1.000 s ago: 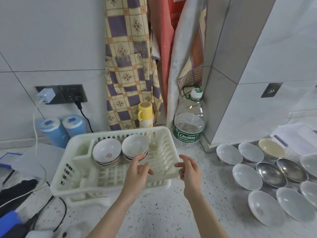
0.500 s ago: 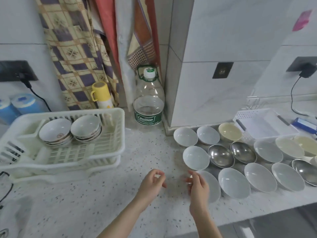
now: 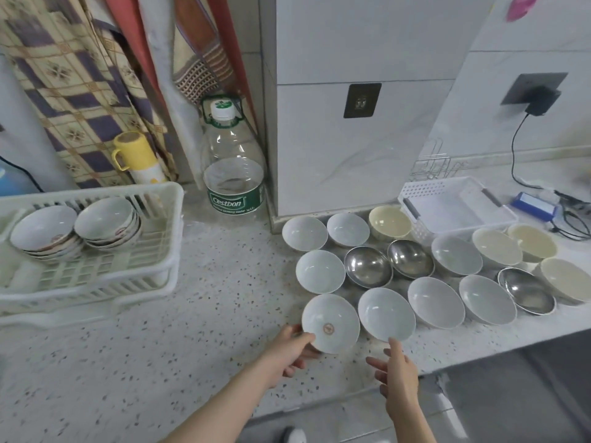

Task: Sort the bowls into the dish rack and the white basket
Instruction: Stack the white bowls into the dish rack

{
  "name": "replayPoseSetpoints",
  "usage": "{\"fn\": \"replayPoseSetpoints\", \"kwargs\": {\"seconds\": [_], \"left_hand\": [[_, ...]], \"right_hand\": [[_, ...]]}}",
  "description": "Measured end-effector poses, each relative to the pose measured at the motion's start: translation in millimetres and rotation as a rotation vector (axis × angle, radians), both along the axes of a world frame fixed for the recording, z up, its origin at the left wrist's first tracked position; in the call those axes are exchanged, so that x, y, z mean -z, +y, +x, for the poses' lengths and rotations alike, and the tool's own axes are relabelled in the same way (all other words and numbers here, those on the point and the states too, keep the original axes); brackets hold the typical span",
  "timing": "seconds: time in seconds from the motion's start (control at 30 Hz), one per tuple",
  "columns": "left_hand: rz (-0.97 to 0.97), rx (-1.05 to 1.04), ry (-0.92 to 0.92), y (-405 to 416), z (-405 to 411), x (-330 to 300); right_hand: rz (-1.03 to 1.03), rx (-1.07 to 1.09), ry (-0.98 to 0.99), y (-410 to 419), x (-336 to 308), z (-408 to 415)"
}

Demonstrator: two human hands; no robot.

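- Speckled stone counter (image 3: 204, 321) is filling most of what we are seeing, with a wide bare stretch lying open between the rack and the bowls; its front edge is running just below our hands.
- We are looking further right and lower than half a second ago, so the dish rack (image 3: 160, 251) is now sitting at the left edge, partly cut off, with two stacks of white bowls (image 3: 105, 220) resting inside it.
- We are seeing the white basket (image 3: 454, 206) at the back right, against the wall, touching a cream bowl (image 3: 388, 222) beside it.
- Spread in front of it, white, cream and steel bowls are lying close together in rows, rims nearly touching.
- We are now closing our left hand (image 3: 287, 350) on the near rim of the marked bowl (image 3: 331, 322), thumb over the edge and fingers beneath; earlier both hands were hanging clear of it.
- We are holding our right hand (image 3: 398, 372) spread wide and gripping nothing, one fingertip reaching the rim of the plain white bowl (image 3: 385, 313).
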State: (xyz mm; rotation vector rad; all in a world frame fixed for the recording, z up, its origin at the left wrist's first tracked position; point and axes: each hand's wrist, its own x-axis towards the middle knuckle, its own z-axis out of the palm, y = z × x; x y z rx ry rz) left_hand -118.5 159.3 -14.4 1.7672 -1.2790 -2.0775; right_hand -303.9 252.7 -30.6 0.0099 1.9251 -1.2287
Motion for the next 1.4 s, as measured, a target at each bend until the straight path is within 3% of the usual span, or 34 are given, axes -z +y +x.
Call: {"fn": "replayPoseSetpoints", "kwargs": {"seconds": [0.23,0.77,0.93,1.17,1.4], "left_hand": [[0.071,-0.110,0.114,0,-9,10],[-0.054,-0.273,0.233,-40,63,-6],[-0.108,-0.328,0.262,-55,98,-38],[-0.069,-0.434,0.444,-68,172,-84],[-0.276,-0.490,0.474,-95,283,-113]], "right_hand": [[-0.082,0.054,-0.052,-10,0,-5],[-0.204,0.111,0.031,-25,-25,30],[-0.271,0.040,0.042,-45,-48,64],[-0.327,-0.154,0.107,-89,-72,137],[-0.447,-0.436,0.292,-130,-106,226]]}}
